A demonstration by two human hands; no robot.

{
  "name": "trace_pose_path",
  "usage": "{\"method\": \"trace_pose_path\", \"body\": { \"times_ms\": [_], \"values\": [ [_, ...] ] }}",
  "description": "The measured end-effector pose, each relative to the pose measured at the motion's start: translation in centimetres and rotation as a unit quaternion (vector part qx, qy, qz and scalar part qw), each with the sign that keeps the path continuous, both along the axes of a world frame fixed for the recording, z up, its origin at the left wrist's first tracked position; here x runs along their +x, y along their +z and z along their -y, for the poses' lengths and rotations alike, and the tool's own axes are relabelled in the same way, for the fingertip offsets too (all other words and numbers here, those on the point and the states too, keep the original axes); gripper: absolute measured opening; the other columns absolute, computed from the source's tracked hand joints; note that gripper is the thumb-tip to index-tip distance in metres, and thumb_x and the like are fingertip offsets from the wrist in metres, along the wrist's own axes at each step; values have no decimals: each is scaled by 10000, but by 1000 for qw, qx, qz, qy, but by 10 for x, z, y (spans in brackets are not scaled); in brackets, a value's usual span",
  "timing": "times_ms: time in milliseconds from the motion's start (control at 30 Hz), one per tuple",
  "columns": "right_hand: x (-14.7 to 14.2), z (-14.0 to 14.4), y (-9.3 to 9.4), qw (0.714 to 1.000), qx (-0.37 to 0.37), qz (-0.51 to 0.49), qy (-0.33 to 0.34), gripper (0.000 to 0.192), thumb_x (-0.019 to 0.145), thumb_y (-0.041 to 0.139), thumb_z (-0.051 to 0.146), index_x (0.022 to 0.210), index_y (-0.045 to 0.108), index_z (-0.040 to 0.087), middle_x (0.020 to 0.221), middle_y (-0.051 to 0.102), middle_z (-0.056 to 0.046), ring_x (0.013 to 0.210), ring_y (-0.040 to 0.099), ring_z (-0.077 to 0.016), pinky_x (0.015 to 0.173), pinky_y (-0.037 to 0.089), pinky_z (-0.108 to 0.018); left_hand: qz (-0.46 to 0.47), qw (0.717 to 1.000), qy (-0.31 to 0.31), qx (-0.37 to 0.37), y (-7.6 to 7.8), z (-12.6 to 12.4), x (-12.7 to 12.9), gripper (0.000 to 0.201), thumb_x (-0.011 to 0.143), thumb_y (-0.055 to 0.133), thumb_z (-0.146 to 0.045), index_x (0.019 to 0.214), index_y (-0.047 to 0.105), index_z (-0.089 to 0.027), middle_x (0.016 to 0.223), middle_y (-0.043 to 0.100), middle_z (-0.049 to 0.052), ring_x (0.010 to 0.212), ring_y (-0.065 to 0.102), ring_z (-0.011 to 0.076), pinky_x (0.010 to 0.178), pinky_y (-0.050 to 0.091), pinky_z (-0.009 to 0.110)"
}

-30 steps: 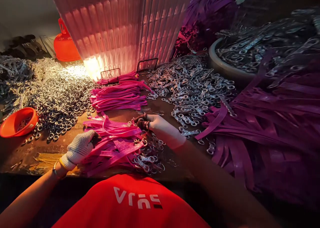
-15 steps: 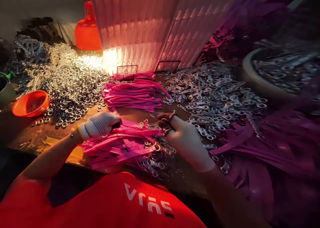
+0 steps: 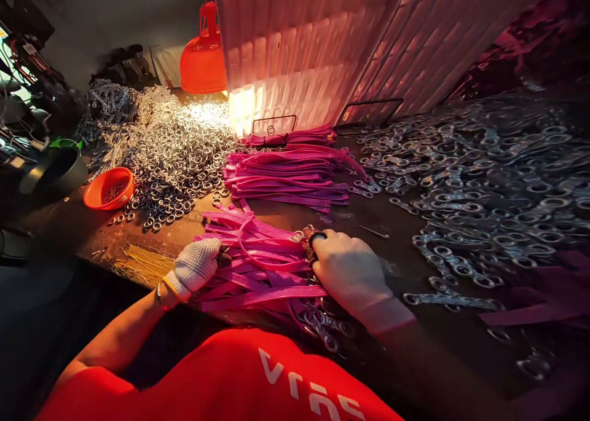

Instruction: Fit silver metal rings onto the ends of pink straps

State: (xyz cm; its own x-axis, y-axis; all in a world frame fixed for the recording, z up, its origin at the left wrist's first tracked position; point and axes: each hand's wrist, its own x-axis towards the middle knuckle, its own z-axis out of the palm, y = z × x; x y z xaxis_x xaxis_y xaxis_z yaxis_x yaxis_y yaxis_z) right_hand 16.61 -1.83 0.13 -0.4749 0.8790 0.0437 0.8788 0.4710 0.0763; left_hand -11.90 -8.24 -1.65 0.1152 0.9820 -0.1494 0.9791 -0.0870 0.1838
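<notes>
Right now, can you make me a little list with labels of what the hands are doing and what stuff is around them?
left hand: gloved left hand grips the near pile of pink straps
right hand: gloved right hand pinches the strap ends, fingers curled
behind: a tidy stack of pink straps
metal: silver rings heaped left, metal clasps right
bowl: small orange bowl, rings inside
lamp: orange lamp

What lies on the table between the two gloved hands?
In the head view, a loose pile of pink straps fills the stretch between the left hand and the right hand; both hands touch it.
</notes>
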Motion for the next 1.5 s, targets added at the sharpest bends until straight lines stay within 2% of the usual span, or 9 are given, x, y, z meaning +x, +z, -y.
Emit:
{"method": "trace_pose_path", "body": {
  "times_ms": [133,233,433,700,967,1167,1300,1433,1500],
  "values": [
    [-1,8,1,998,47,-43,20,207,762,546,99,914,685,123,1044,670,-207,839,613,-303,684,406,-374,-23,999,14,-20,2,-12,3,209,916,525,-317,880,650,-154,793,686,118,700,640,219,630,437,303],
    [-1,19,2,985,51,-157,45,297,743,544,91,995,684,164,1072,681,-162,910,611,-288,770,454,-377,94,995,18,-33,10,-17,-5,203,880,554,-314,770,625,-159,710,642,74,635,588,180,586,404,280],
    [-18,42,9,898,-64,-429,78,378,889,442,150,1205,636,224,1057,732,-88,954,675,-235,797,514,-333,524,823,171,-137,32,3,18,375,865,571,-531,748,578,-174,520,435,-45,418,304,68,415,262,213],
    [-28,43,17,833,-178,-523,9,383,742,420,15,998,621,216,957,718,-51,872,651,-201,746,481,-292,630,752,157,-115,31,0,101,293,831,591,-479,881,637,-193,527,482,-23,418,405,96,450,352,240],
    [-1,31,11,889,-86,-450,-1,229,647,429,-6,689,518,200,735,625,-18,659,517,-151,600,303,-253,418,908,-15,36,45,-34,110,158,819,607,-291,711,602,-175,671,614,24,603,467,114,562,342,236],
    [1,8,5,897,-10,-441,-36,129,667,495,75,678,546,193,715,604,-40,672,500,-163,617,283,-268,569,807,68,-145,45,-66,127,336,889,517,-472,712,476,-189,515,429,-60,401,343,65,396,243,184],
    [16,-12,-2,872,-137,-461,-91,184,786,446,124,758,614,195,692,649,-28,635,520,-158,590,298,-254,590,785,80,-172,42,-99,146,327,849,557,-494,750,497,-188,506,433,-66,360,337,60,367,255,177],
    [36,-28,-24,859,-126,-465,-173,174,785,467,151,770,636,188,708,675,-40,640,539,-164,592,310,-253,425,888,-44,-169,31,-160,161,250,887,512,-371,808,611,-157,534,500,-14,418,429,101,417,350,215],
    [43,-33,-39,850,-85,-471,-219,163,778,474,160,754,632,190,701,675,-43,639,544,-169,590,315,-253,286,949,-112,-70,25,-198,168,239,904,507,-316,834,650,-138,653,599,52,597,567,156,556,464,254]
  ]
}}
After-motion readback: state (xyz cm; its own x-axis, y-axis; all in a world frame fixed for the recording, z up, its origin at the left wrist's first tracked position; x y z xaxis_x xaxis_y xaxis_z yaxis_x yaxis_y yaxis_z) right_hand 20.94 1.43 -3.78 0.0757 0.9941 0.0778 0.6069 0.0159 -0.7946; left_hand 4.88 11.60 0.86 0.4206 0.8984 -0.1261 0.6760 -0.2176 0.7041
